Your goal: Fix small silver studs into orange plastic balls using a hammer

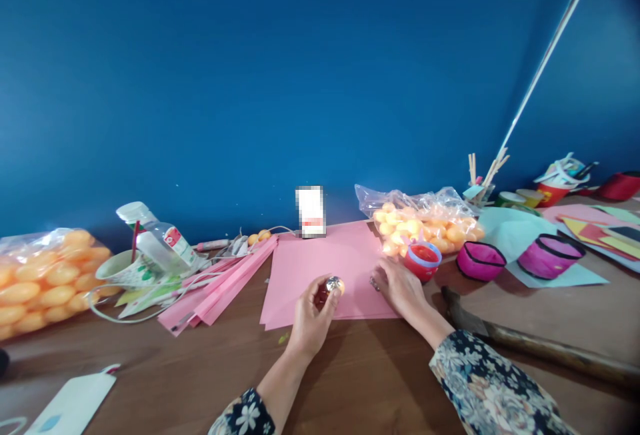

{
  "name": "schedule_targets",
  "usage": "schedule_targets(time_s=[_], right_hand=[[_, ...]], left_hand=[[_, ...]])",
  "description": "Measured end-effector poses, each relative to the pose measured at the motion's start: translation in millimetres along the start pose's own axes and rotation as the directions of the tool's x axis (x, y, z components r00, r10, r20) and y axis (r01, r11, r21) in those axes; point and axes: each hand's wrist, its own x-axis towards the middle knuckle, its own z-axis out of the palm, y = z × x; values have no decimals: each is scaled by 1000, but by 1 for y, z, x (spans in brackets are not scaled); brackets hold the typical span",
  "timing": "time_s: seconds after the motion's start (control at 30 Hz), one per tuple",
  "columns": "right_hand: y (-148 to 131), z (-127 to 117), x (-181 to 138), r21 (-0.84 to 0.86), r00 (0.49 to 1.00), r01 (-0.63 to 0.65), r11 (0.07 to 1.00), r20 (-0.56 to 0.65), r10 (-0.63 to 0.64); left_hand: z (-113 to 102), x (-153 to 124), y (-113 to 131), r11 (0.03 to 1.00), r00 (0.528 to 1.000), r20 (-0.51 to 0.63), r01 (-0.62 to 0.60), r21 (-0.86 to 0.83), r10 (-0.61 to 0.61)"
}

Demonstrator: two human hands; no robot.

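My left hand (313,318) is closed round a small orange ball (334,285) with a shiny patch, held above the near edge of a pink paper sheet (320,262). My right hand (397,288) rests on the right side of that sheet, fingers curled together near a small dark thing I cannot make out. Just beyond it stands a small red cup with a blue rim (423,258), in front of a clear bag of orange balls (425,222).
A wooden table (375,382) meets a blue wall. At left are another bag of orange balls (45,282), a tipped plastic bottle (157,238), a cup (123,268), a white cable and pink paper strips (225,285). At right sit two magenta paper bowls (515,258), coloured paper and a hammer (525,345).
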Motion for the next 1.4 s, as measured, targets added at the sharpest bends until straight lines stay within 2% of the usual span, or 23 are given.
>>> schedule_targets(time_s=[1.4], right_hand=[[-1,-1,0,34,1000,-3,999,-18,4]], left_hand=[[1,0,-2,1000,1000,-9,0,-22,0]])
